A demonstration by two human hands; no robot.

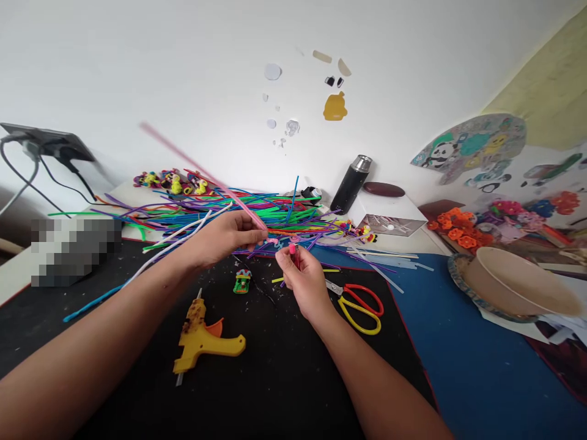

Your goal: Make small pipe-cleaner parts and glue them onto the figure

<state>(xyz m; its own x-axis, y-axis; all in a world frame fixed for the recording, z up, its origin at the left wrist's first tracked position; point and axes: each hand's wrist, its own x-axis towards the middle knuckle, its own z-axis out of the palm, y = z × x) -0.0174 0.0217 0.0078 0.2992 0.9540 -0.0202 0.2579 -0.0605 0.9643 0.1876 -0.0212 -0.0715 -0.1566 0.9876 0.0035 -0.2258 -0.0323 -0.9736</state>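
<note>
Well, our left hand [232, 235]: grip pinched on the long pink stem [202, 166], above the counter [275, 391].
Our right hand [302, 278]: grip closed around a pink-tipped piece [292, 249], partly hidden.
Beside our right wrist: scissors [360, 305].
Nearer us: yellow glue gun [199, 342].
Beyond our hands: piled colorful stems [215, 214].

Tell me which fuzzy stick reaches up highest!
The long pink stick, pinched in the left hand; its tip is well above the colourful pile.
</note>
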